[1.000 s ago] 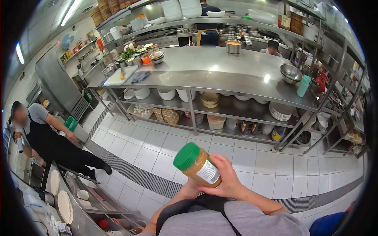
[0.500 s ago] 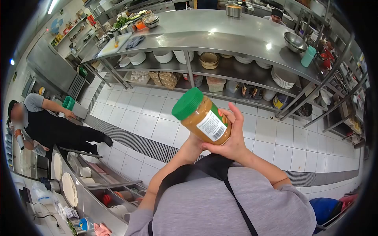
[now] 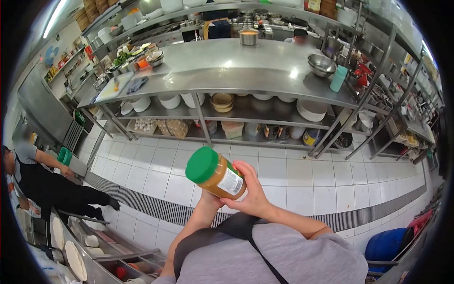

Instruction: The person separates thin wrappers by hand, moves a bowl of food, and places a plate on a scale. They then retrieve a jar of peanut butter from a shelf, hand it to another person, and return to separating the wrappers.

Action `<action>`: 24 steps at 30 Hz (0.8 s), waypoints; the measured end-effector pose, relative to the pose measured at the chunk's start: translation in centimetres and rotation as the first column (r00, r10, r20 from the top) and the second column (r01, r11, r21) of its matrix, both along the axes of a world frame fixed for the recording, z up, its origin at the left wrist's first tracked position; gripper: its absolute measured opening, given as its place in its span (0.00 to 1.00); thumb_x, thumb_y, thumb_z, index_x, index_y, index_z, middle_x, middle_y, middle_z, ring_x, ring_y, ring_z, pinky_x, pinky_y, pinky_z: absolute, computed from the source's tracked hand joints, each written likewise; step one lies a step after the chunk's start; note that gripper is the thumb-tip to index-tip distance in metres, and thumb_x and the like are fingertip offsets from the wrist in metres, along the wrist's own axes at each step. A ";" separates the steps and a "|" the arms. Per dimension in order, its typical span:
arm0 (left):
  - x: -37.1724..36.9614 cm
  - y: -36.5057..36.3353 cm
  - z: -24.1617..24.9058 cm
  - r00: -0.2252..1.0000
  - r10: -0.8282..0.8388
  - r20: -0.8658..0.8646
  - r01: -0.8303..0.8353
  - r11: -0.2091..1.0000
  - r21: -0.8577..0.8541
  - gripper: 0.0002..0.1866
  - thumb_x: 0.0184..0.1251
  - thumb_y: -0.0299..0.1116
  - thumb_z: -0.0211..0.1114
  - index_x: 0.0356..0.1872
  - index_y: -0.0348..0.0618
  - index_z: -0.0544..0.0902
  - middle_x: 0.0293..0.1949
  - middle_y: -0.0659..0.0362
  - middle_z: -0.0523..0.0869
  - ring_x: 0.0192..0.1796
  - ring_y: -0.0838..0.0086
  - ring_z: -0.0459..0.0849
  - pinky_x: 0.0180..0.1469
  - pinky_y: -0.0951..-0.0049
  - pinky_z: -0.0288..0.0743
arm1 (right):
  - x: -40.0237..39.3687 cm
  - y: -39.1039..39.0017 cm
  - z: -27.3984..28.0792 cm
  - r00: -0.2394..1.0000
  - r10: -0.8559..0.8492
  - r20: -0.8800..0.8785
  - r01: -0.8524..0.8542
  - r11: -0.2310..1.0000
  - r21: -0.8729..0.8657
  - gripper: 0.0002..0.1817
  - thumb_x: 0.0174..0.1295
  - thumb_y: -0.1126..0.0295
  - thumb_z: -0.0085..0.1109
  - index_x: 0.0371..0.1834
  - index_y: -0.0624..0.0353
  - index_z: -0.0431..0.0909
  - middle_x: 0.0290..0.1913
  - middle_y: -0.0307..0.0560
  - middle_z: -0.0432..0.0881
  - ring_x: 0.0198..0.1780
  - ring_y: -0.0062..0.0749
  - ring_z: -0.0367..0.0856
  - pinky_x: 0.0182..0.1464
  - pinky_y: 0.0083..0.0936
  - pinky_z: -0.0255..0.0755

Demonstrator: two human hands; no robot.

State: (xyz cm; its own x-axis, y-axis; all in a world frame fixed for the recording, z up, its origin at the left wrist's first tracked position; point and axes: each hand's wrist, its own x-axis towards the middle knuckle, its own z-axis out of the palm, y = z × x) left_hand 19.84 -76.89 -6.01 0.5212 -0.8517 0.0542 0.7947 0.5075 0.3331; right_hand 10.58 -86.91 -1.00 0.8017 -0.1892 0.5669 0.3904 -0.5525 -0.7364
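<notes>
A jar of brown paste with a green lid and a white label is held tilted in front of the chest, its lid toward the upper left. My right hand wraps round the label side and base, fingers on the far side and thumb below. Under the jar, my left hand supports it from beneath, its fingers mostly hidden behind the jar. The lid is on.
Ahead stands a long steel counter with a pot, metal bowls and a cutting board. Plates and bowls fill its lower shelf. A person in a black apron stands at the left. A blue container sits lower right.
The view has lifted and turned right, so the counter and shelves show lower and further left. The jar, still in both hands, now appears lower and further left.
</notes>
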 end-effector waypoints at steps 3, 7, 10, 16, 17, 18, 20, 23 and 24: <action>-0.6 -0.5 2.4 0.918 0.275 0.285 -0.372 0.846 0.383 0.19 0.63 0.44 0.48 0.49 0.44 0.72 0.44 0.58 0.78 0.47 0.69 0.77 0.48 0.70 0.73 | 0.7 1.0 -0.9 0.984 -0.132 0.117 0.110 0.977 0.183 0.46 0.34 0.68 0.74 0.58 0.63 0.56 0.52 0.52 0.68 0.55 0.38 0.68 0.58 0.30 0.61; -3.2 -2.2 6.4 0.798 0.210 0.564 -0.504 0.747 0.434 0.23 0.66 0.43 0.46 0.58 0.43 0.64 0.49 0.57 0.73 0.46 0.73 0.76 0.46 0.74 0.70 | 1.9 -3.4 -4.1 0.998 -0.017 -0.065 0.059 0.673 0.737 0.38 0.42 0.59 0.68 0.55 0.61 0.60 0.48 0.47 0.71 0.51 0.38 0.71 0.53 0.31 0.66; -3.7 -1.5 7.5 0.637 -0.195 0.746 -0.264 0.854 0.448 0.22 0.66 0.36 0.47 0.61 0.42 0.61 0.52 0.52 0.72 0.50 0.69 0.75 0.50 0.72 0.69 | 3.9 -8.1 -2.2 0.952 -0.230 0.202 -0.138 0.266 0.954 0.31 0.49 0.49 0.59 0.52 0.57 0.64 0.46 0.45 0.72 0.49 0.38 0.72 0.49 0.36 0.70; -2.4 0.3 5.9 0.814 -0.141 0.564 -0.118 0.910 0.398 0.19 0.64 0.32 0.50 0.55 0.38 0.66 0.47 0.51 0.75 0.45 0.70 0.77 0.47 0.72 0.71 | 4.4 -20.5 8.6 0.596 -0.578 0.558 -0.632 0.091 0.769 0.28 0.53 0.49 0.56 0.53 0.51 0.61 0.46 0.46 0.72 0.48 0.40 0.71 0.46 0.42 0.70; -2.0 0.6 5.6 0.842 -0.095 0.530 -0.151 0.904 0.401 0.17 0.63 0.31 0.50 0.53 0.38 0.68 0.46 0.51 0.76 0.44 0.70 0.77 0.46 0.72 0.72 | 5.1 -21.2 10.2 0.483 -0.705 0.519 -0.431 0.325 0.842 0.29 0.51 0.51 0.59 0.52 0.54 0.62 0.48 0.47 0.70 0.48 0.40 0.71 0.46 0.40 0.70; -1.9 1.0 5.4 0.870 -0.053 0.490 -0.180 0.892 0.416 0.16 0.63 0.31 0.50 0.51 0.37 0.69 0.44 0.52 0.77 0.42 0.70 0.78 0.45 0.72 0.72 | 5.9 -21.9 11.4 0.332 -0.799 0.501 -0.156 0.478 0.865 0.30 0.49 0.52 0.62 0.50 0.57 0.63 0.49 0.49 0.69 0.48 0.40 0.70 0.45 0.38 0.71; -1.8 1.2 5.6 0.880 -0.031 0.475 -0.199 0.882 0.427 0.15 0.63 0.31 0.49 0.49 0.36 0.70 0.42 0.52 0.77 0.41 0.71 0.78 0.44 0.73 0.72 | 6.8 -26.3 12.0 -0.190 -0.684 0.705 0.737 0.375 0.563 0.35 0.45 0.57 0.68 0.51 0.60 0.60 0.50 0.51 0.66 0.50 0.40 0.69 0.45 0.32 0.71; -1.6 1.5 5.2 0.874 -0.017 0.486 -0.193 0.905 0.379 0.14 0.64 0.32 0.50 0.49 0.37 0.71 0.43 0.53 0.78 0.41 0.73 0.78 0.45 0.75 0.71 | 9.0 -30.1 14.1 -0.127 -0.648 0.751 0.868 0.294 0.400 0.42 0.37 0.57 0.73 0.52 0.62 0.57 0.50 0.53 0.64 0.52 0.43 0.66 0.49 0.34 0.66; -1.8 1.4 5.2 0.878 -0.024 0.478 -0.183 0.906 0.382 0.14 0.64 0.32 0.50 0.49 0.37 0.71 0.43 0.53 0.78 0.41 0.73 0.78 0.45 0.75 0.71 | 10.1 -31.3 14.4 -0.190 -0.719 0.669 0.883 0.172 0.436 0.45 0.32 0.57 0.75 0.52 0.62 0.57 0.49 0.54 0.65 0.52 0.45 0.64 0.52 0.38 0.61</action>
State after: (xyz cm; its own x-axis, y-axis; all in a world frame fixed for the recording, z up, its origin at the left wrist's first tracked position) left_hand 18.04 -75.52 -0.76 0.5899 -0.8068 -0.0331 0.4575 0.3002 0.8370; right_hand 20.71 -118.23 13.35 -0.5626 -0.2269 0.7950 -0.2464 -0.8719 -0.4232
